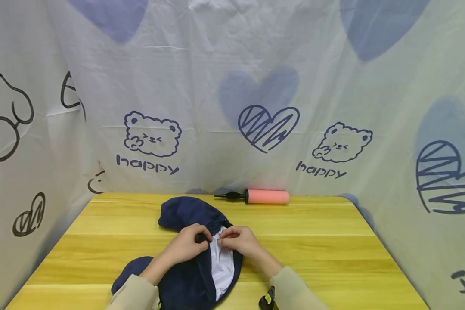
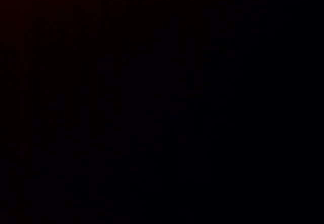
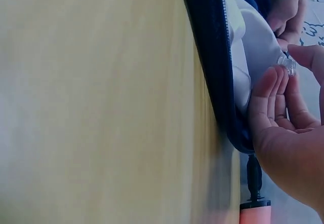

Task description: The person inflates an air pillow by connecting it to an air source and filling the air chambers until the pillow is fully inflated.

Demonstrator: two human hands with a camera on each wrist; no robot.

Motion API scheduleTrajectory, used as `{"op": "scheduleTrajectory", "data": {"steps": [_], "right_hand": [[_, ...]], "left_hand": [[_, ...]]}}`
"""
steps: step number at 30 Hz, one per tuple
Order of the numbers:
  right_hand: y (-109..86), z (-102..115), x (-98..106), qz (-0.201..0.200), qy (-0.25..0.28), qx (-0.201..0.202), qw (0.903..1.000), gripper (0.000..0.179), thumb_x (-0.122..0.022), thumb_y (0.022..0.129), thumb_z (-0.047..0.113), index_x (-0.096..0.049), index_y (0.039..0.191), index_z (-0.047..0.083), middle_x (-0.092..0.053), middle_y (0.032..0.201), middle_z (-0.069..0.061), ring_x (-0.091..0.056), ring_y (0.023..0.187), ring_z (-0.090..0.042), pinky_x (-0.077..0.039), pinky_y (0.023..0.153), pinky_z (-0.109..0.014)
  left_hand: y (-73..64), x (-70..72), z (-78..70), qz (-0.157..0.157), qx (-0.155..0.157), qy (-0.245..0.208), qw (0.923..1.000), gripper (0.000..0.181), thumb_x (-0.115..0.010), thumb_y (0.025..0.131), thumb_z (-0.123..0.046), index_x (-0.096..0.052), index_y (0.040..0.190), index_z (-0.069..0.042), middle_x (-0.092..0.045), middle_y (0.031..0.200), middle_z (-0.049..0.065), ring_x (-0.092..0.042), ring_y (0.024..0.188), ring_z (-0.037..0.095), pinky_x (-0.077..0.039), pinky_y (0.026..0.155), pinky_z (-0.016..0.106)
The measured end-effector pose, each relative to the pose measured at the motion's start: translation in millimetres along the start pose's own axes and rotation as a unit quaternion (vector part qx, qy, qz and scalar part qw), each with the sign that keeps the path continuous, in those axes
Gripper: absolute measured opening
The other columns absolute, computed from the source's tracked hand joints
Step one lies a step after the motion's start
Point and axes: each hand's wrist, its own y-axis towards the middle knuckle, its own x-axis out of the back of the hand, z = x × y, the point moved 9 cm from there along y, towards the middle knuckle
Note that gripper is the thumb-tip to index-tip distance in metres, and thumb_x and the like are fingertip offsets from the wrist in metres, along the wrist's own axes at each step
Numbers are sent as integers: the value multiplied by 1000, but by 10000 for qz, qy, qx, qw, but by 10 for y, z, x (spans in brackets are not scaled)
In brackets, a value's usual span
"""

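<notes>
A navy fabric neck pillow (image 1: pixel 186 275) lies curved on the table, its zipper open along one side. White smooth lining or an inner bladder (image 1: pixel 222 269) shows through the opening. My right hand (image 1: pixel 243 242) pinches a small clear plastic valve (image 3: pixel 287 65) between thumb and fingers, at the upper part of the white inner. From the other side, my left hand (image 1: pixel 190 243) pinches the pillow at the opening's edge, its fingertips close to the right hand's. The left wrist view is dark and shows nothing.
A pink hand pump (image 1: pixel 268 196) with a black nozzle lies at the table's back edge, beyond the pillow. The wooden table (image 1: pixel 325 249) is bounded by a printed white curtain (image 1: pixel 209 163) behind and at both sides. A black strap piece (image 1: pixel 267 299) hangs by the right sleeve.
</notes>
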Motion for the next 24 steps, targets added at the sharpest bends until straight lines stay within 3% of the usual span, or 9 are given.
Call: {"op": "scheduleTrajectory", "data": {"steps": [2, 6, 10, 16, 21, 24], "right_hand": [[-5, -14, 6, 14, 77, -73, 9999, 23, -79, 89, 8, -73, 103, -8, -74, 86, 0, -64, 69, -10, -54, 67, -24], [-16, -32, -8, 93, 204, -160, 9996, 23, -80, 89, 9, -74, 104, -7, -75, 89, -1, -67, 73, -10, -56, 69, -25], [-29, -24, -57, 178, 404, -200, 9988, 23, -80, 89, 10, -75, 105, -6, -76, 92, -2, -68, 76, -10, -56, 70, -25], [-62, -36, -96, 193, 448, -346, 9982, 23, -82, 89, 11, -77, 106, -4, -77, 92, -3, -69, 75, -11, -56, 69, -25], [-71, -89, -91, 129, 415, -447, 9981, 20, -83, 89, 13, -79, 104, 0, -78, 95, -5, -71, 78, -13, -58, 71, -27], [-73, -92, -87, 89, 322, -408, 9986, 20, -83, 89, 14, -80, 104, 1, -78, 94, -5, -71, 77, -13, -58, 70, -27]], "left_hand": [[-12, -17, 0, 186, -26, -190, 9996, 7, -75, 92, -16, -74, 99, -17, -62, 95, -2, -53, 80, 14, -44, 74, 30], [-41, -13, -22, 348, -69, -473, 9983, 16, -79, 94, -29, -76, 102, -16, -63, 97, 0, -52, 80, 15, -43, 72, 28], [-50, 29, -59, 172, -194, -502, 9984, 14, -81, 93, -27, -78, 98, -15, -64, 94, 0, -52, 78, 14, -42, 70, 26], [-27, 21, -46, 15, -91, -370, 9993, 12, -81, 92, -27, -79, 92, -15, -63, 88, -4, -51, 74, 9, -43, 67, 25], [18, -12, -59, 99, -148, -277, 9995, 10, -82, 91, -21, -79, 90, -12, -67, 89, -4, -55, 76, 7, -47, 69, 25], [25, -16, -61, 223, -142, -495, 9984, 11, -83, 90, -20, -79, 91, -9, -69, 91, -1, -59, 80, 9, -49, 71, 25]]}}
